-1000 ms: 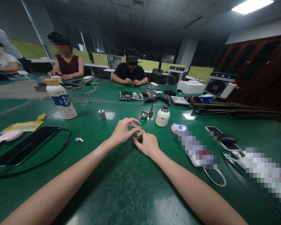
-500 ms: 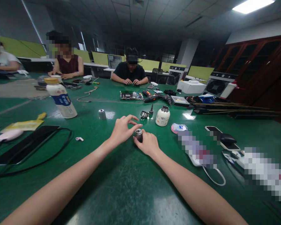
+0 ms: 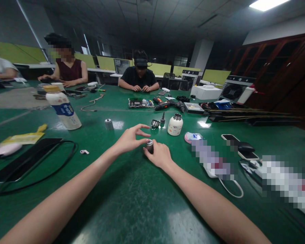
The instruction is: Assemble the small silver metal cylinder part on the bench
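Between the right hand's (image 3: 159, 154) grasping fingers, a small, dark metallic cylinder (image 3: 149, 146) with paler top

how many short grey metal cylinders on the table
2. The held grey metal cylinder is in the right hand; the free-standing grey metal cylinder is right of the white bottle with the yellow cap. Others may be hidden behind things.

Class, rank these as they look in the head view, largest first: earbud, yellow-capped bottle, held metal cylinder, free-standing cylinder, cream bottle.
1. Yellow-capped bottle
2. Cream bottle
3. Held metal cylinder and free-standing cylinder: unsure, the right hand partly hides the first
4. Earbud
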Tool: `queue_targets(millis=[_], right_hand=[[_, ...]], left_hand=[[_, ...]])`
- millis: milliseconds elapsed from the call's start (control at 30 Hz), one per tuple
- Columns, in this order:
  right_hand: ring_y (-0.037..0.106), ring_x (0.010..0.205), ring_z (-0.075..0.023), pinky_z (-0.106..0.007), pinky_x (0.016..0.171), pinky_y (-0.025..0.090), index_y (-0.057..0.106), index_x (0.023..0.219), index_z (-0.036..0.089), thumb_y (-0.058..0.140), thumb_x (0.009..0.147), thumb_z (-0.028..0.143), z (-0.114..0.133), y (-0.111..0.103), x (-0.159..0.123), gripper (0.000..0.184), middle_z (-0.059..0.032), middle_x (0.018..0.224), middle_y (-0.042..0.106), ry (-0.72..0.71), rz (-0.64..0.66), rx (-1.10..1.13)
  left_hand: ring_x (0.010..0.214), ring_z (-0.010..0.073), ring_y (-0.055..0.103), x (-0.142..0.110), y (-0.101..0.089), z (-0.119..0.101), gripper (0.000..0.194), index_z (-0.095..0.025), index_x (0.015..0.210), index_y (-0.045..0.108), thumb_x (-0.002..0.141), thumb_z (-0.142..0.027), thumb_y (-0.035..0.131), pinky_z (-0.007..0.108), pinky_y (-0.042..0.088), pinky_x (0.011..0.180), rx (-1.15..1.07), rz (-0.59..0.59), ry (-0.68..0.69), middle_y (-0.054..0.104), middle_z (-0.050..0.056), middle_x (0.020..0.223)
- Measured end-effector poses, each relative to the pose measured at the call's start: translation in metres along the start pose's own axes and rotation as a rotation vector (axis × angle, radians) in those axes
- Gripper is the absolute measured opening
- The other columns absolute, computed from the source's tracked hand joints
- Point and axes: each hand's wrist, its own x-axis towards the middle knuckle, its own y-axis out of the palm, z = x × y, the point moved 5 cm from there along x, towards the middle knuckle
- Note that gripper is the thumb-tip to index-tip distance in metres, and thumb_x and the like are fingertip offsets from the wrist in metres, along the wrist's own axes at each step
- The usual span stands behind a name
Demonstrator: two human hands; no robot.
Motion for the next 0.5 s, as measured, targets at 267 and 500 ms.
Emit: queue_targets(millis=[267,500], right_hand=[[0.068,0.085,-0.024,-0.029,0.069,0.043,0.053,0.102,0.018,0.044,0.09,0.05,-0.001,0.0,0.0,0.035,-0.008,0.093,0.071,-0.021,-0.011,0.014],[0.067,0.082,-0.0237,-0.029,0.069,0.042,0.054,0.096,0.019,0.043,0.09,0.052,-0.001,0.0,0.0,0.035,-0.0082,0.09,0.071,-0.011,-0.028,-0.007]], left_hand=[[0.094,0.0245,0.069,-0.005,0.012,-0.009,0.028,-0.022,0.101,0.059,0.074,-0.018,0.065,0.042,0.046,0.092,0.137,-0.106,0.035,0.076,0.001,0.082],[0.091,0.0233,0.069,0.0,-0.013,0.002,0.022,-0.021,0.096,0.056,0.076,-0.025,0.066,0.04,0.045,0.091,0.156,-0.247,0.021,0.075,0.003,0.085]])
